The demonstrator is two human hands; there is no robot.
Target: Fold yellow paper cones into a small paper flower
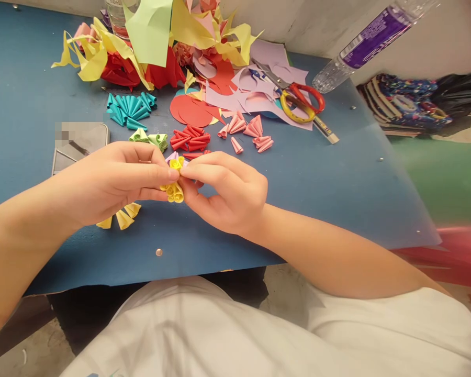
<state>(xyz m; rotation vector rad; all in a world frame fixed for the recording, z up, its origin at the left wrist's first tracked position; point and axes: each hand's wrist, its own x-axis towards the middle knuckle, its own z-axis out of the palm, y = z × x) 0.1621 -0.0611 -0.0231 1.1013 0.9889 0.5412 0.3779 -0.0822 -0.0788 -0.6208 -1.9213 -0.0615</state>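
Observation:
Between my two hands, above the blue table (329, 209), is a small bunch of rolled yellow paper cones (175, 192). My left hand (118, 178) pinches the bunch from the left with thumb and fingers. From the right, my right hand (227, 191) closes its fingertips on the same bunch. Loose yellow cones (124, 219) lie below my left hand. Just beyond my hands are small groups of rolled paper: red cones (190, 139), green rolls (157, 140), teal cones (130, 109) and pink cones (237, 123). Some lilac rolls are partly hidden behind my fingers.
Scissors with red and yellow handles (302, 99) lie on lilac paper scraps (255, 86), a cutter (325, 130) beside them. Crumpled coloured paper (121, 63) and red paper circles (192, 109) are at the back. A phone (82, 141) lies left; a plastic bottle (371, 39) stands right.

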